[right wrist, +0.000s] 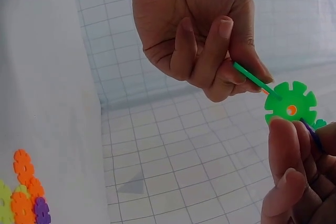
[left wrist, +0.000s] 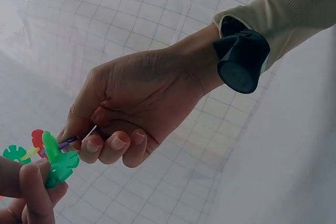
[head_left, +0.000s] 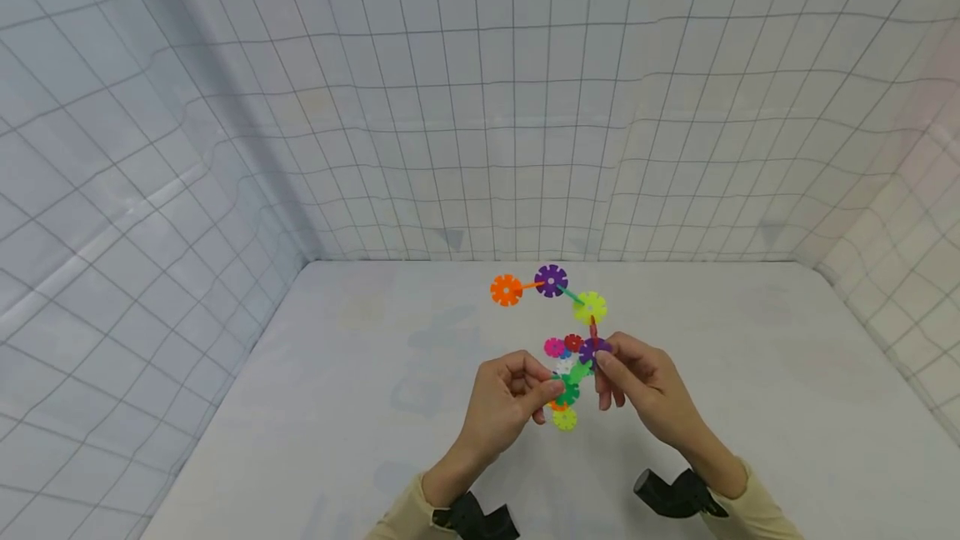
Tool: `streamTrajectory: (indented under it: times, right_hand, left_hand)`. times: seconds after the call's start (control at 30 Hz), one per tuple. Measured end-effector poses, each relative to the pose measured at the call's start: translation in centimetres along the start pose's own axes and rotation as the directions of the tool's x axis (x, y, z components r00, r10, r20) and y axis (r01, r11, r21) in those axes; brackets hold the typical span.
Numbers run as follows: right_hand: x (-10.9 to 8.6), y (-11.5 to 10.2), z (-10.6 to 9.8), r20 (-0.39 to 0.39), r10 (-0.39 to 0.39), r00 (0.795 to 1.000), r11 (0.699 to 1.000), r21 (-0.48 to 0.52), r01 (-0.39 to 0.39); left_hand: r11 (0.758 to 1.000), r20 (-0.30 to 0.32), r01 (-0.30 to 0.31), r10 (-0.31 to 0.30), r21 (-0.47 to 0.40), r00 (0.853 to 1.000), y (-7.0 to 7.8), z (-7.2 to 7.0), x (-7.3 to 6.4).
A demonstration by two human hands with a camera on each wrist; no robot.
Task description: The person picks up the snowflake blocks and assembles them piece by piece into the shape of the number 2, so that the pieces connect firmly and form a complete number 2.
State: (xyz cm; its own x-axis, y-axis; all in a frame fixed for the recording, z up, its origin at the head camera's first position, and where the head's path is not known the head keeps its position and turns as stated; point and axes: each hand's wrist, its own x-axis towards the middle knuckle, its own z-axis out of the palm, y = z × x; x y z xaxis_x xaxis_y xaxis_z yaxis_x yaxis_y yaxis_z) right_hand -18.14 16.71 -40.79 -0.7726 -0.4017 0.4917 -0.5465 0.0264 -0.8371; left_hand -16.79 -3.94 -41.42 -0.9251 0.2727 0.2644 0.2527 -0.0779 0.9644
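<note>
Both hands hold a chain of slotted plastic snowflake discs. My left hand (head_left: 506,402) pinches a dark green disc (head_left: 570,391) between thumb and fingers. A lighter green disc (right wrist: 290,100) meets it at an angle, between the two hands. My right hand (head_left: 648,386) pinches a purple disc (head_left: 588,351) by its edge, right by the lighter green one. From there the chain runs up and away through a red disc seen edge-on (head_left: 593,330), a yellow disc (head_left: 592,305), a teal disc seen edge-on (head_left: 569,294) and another purple disc (head_left: 551,281) to an orange disc (head_left: 506,290).
Loose discs lie on the white table (head_left: 337,407) beneath and behind the hands, among them a pink disc (head_left: 553,347), a red disc (head_left: 573,342) and a yellow disc (head_left: 565,419). Gridded white sheeting (head_left: 480,140) surrounds the table at the back and sides.
</note>
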Motion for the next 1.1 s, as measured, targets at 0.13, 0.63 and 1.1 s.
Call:
streamTrajectory:
  times: [0.13, 0.63, 1.1]
  right_hand:
    - [0.0, -0.1, 0.1, -0.001, -0.004, 1.000, 1.000, -0.003, 0.004]
    - [-0.1, 0.0, 0.1, -0.007, -0.016, 1.000, 0.997, -0.073, 0.015]
    - [-0.2, 0.7, 0.3, -0.027, -0.036, 0.999, 0.995, -0.097, 0.034]
  left_hand:
    - [1.000, -0.022, 0.008, -0.008, -0.001, 1.000, -0.1, 0.1, 0.0]
    - [1.000, -0.019, 0.019, -0.019, -0.006, 1.000, -0.5, 0.2, -0.1]
    - [0.998, -0.054, 0.012, -0.016, -0.065, 0.998, -1.0, 0.6, -0.2]
